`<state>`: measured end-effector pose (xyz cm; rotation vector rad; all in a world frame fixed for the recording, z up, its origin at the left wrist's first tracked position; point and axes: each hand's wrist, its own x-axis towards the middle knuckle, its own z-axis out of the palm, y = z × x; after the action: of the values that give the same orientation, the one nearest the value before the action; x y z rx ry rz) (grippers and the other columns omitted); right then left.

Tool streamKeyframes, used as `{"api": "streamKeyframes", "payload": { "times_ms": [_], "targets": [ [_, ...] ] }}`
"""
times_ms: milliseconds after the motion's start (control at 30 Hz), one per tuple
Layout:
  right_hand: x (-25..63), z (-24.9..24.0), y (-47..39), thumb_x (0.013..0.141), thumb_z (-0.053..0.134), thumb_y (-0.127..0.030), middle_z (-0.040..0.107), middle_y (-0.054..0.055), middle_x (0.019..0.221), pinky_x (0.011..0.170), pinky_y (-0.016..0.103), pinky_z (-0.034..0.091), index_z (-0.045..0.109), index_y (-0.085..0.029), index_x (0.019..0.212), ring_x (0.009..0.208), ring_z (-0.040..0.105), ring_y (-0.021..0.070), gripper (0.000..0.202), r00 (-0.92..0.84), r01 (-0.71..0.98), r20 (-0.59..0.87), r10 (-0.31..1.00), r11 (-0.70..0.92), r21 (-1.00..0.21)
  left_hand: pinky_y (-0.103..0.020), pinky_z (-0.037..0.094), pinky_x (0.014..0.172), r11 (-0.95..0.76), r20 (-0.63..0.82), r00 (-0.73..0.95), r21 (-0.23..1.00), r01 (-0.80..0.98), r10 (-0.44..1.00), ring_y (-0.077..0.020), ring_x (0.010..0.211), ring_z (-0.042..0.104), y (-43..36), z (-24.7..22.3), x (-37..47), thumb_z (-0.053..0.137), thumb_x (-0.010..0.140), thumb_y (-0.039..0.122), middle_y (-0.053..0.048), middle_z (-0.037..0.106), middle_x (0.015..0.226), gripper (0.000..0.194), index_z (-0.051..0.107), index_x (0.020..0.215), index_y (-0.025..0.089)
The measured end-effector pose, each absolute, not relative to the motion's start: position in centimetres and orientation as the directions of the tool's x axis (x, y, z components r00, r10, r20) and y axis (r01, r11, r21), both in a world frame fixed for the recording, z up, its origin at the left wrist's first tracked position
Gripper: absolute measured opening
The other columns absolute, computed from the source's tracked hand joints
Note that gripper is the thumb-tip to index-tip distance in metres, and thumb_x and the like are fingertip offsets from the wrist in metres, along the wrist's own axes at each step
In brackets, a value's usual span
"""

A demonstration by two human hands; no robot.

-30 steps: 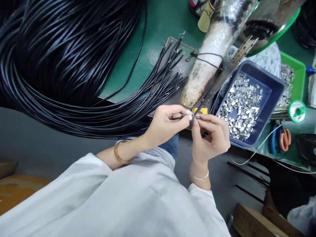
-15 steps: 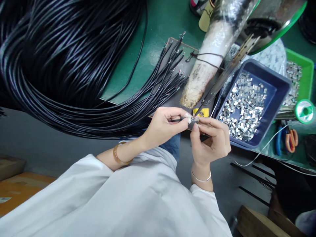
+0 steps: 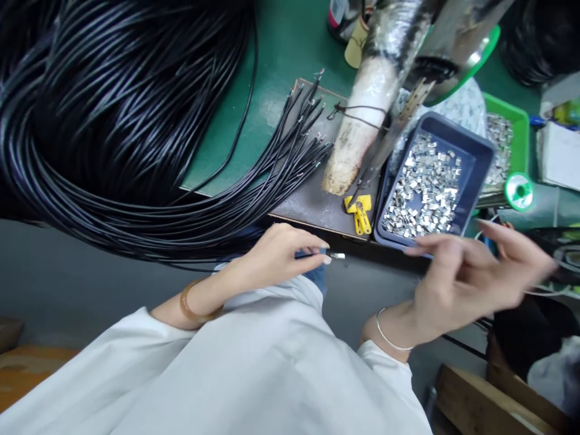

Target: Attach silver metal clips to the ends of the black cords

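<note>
My left hand (image 3: 281,257) pinches a black cable near its end, in front of the table edge. A small shiny metal connector shell (image 3: 338,256) sticks out past the fingertips at the cable's tip. Off to the right, my right hand (image 3: 475,281) is apart from the cable, its fingers spread and slightly blurred, with nothing visible in them. It is nearest to the front edge of a dark blue bin (image 3: 478,163), which holds many small metal shells (image 3: 426,187). Behind my left hand lies a thick bundle of black cables (image 3: 190,223) with stripped ends.
A soldering iron (image 3: 385,148) on a stand points down over a yellow piece (image 3: 359,211) on a dark board. Beside it slants a white wrapped tube (image 3: 357,121). A green bin (image 3: 521,130) and a solder spool (image 3: 519,191) stand right. Coiled cables (image 3: 136,90) fill the left.
My right hand has let go of the connector and moved right, in front of the blue bin. My left hand has drawn back toward the body with the cable and the connector on it.
</note>
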<state>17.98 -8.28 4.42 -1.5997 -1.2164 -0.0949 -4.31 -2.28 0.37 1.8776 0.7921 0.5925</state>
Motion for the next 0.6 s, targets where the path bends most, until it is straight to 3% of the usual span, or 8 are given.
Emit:
{"api": "streamKeyframes", "payload": {
  "times_ms": [67, 133, 233, 300, 400, 500, 600],
  "targets": [
    [19.3, 4.3, -7.7, 0.086, 0.061, -0.03, 0.065, -0.002, 0.075, 0.063, 0.029, 0.054, 0.06, -0.023, 0.095, 0.063, 0.067, 0.0129, 0.011, 0.425, 0.723, 0.4, 0.812, -0.038, -0.69, -0.021, 0.045, 0.06, -0.338, 0.139, 0.515, 0.887, 0.315, 0.846, -0.0107, 0.065, 0.062, -2.1, 0.3, -5.2, 0.064, 0.085, 0.029, -0.004, 0.073, 0.08, 0.02, 0.074, 0.097, 0.017],
    [20.9, 4.0, -6.9, 0.082, 0.066, -0.03, 0.064, -0.003, 0.072, 0.066, 0.026, 0.051, 0.059, -0.021, 0.084, 0.064, 0.065, 0.0114, 0.012, 0.399, 0.791, 0.37, 0.839, -0.111, -0.602, -0.025, 0.046, 0.066, -0.446, 0.285, 0.376, 0.765, 0.465, 0.882, -0.0144, 0.074, 0.063, -1.5, 0.2, -6.1, 0.064, 0.085, 0.028, -0.005, 0.072, 0.086, 0.02, 0.073, 0.1, 0.019],
    [22.9, 3.7, -5.6, 0.082, 0.062, -0.025, 0.06, -0.002, 0.073, 0.068, 0.025, 0.044, 0.055, -0.019, 0.076, 0.067, 0.057, 0.01, 0.011, 0.361, 0.867, 0.341, 0.868, -0.178, -0.466, -0.034, 0.043, 0.074, -0.531, 0.421, 0.347, 0.484, 0.695, 0.838, -0.0233, 0.089, 0.062, 0.2, -0.3, -6.8, 0.063, 0.085, 0.03, -0.009, 0.069, 0.1, 0.027, 0.072, 0.109, 0.022],
    [23.7, 3.8, -4.6, 0.082, 0.058, -0.019, 0.06, 0.0, 0.078, 0.071, 0.025, 0.039, 0.054, -0.018, 0.076, 0.074, 0.054, 0.0113, 0.007, 0.311, 0.88, 0.218, 0.925, -0.193, -0.433, -0.034, 0.039, 0.069, -0.553, 0.452, 0.365, 0.409, 0.726, 0.814, -0.0232, 0.082, 0.059, 1.4, -0.7, -6.7, 0.06, 0.085, 0.029, -0.009, 0.066, 0.094, 0.025, 0.073, 0.106, 0.022],
    [24.4, 4.0, -3.1, 0.078, 0.055, -0.01, 0.058, -0.001, 0.074, 0.07, 0.025, 0.035, 0.053, -0.019, 0.07, 0.072, 0.051, 0.0106, 0.011, 0.295, 0.889, 0.16, 0.942, -0.209, -0.408, -0.034, 0.034, 0.064, -0.554, 0.462, 0.341, 0.477, 0.683, 0.819, -0.0231, 0.078, 0.055, 2.6, -0.8, -6.6, 0.061, 0.081, 0.028, -0.005, 0.062, 0.086, 0.028, 0.073, 0.107, 0.025],
    [24.8, 4.1, -2.4, 0.074, 0.054, -0.008, 0.057, -0.002, 0.07, 0.068, 0.025, 0.031, 0.053, -0.019, 0.067, 0.068, 0.047, 0.0105, 0.013, 0.281, 0.89, 0.124, 0.952, -0.21, -0.405, -0.034, 0.032, 0.065, -0.546, 0.378, 0.395, 0.599, 0.585, 0.837, -0.0257, 0.079, 0.053, 2.3, -0.3, -7.2, 0.061, 0.073, 0.024, 0.0, 0.059, 0.086, 0.056, 0.061, 0.126, 0.045],
    [25.0, 3.9, -2.4, 0.073, 0.055, -0.009, 0.056, -0.002, 0.07, 0.067, 0.025, 0.028, 0.053, -0.019, 0.066, 0.068, 0.046, 0.0106, 0.012, 0.271, 0.889, 0.111, 0.956, -0.204, -0.411, -0.032, 0.025, 0.061, -0.512, 0.383, 0.34, 0.655, 0.556, 0.859, -0.0273, 0.073, 0.049, 1.0, 0.3, -8.0, 0.057, 0.069, 0.026, 0.002, 0.057, 0.073, 0.065, 0.054, 0.124, 0.061]
  ]
}}
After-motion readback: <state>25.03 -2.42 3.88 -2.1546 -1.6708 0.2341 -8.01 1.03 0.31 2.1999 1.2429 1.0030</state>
